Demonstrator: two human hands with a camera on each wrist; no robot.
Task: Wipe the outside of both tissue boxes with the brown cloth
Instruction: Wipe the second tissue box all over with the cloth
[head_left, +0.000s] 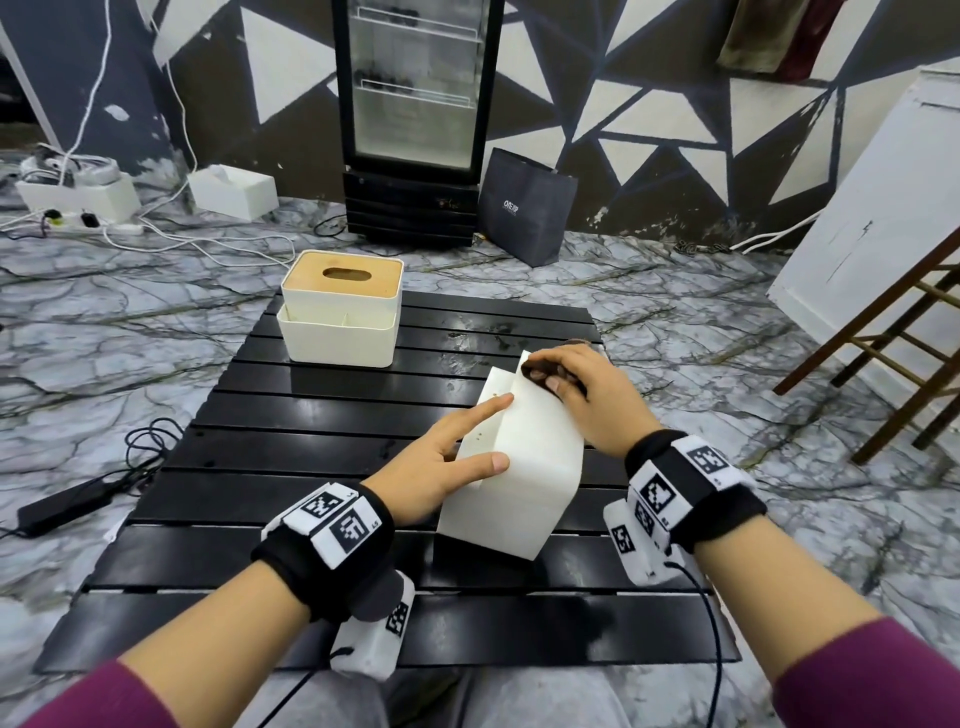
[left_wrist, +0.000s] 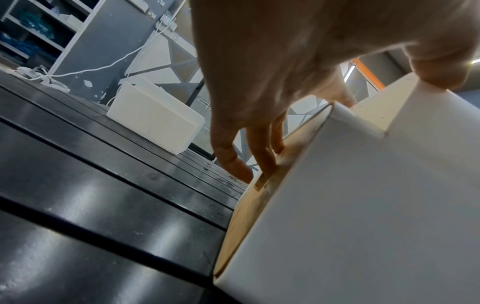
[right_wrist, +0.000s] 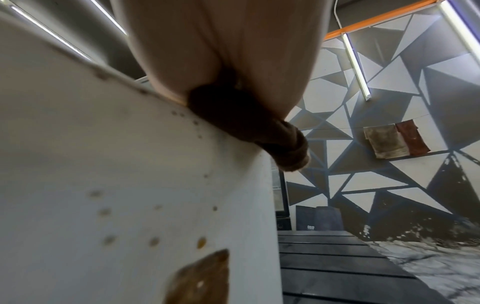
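On the black slatted table (head_left: 311, 415), a white tissue box (head_left: 535, 467) stands tipped up with its wooden lid (left_wrist: 259, 185) facing left. My left hand (head_left: 457, 452) holds it, with the thumb on the near face, the index finger along the upper face and the other fingers on the lid. At the box's far upper edge my right hand (head_left: 576, 395) grips the bunched brown cloth (head_left: 540, 373) and presses it against the box (right_wrist: 103, 164). That face shows small brownish spots and a brown patch. The second tissue box (head_left: 340, 312), with a wooden lid, stands upright at the table's far left.
On the marbled floor behind the table are a glass-door fridge (head_left: 415, 119), a dark paper bag (head_left: 524, 208), another white box (head_left: 231, 189) and a power strip (head_left: 78, 221) with cables. A black adapter (head_left: 62, 506) lies left. A wooden stool (head_left: 893, 353) stands right.
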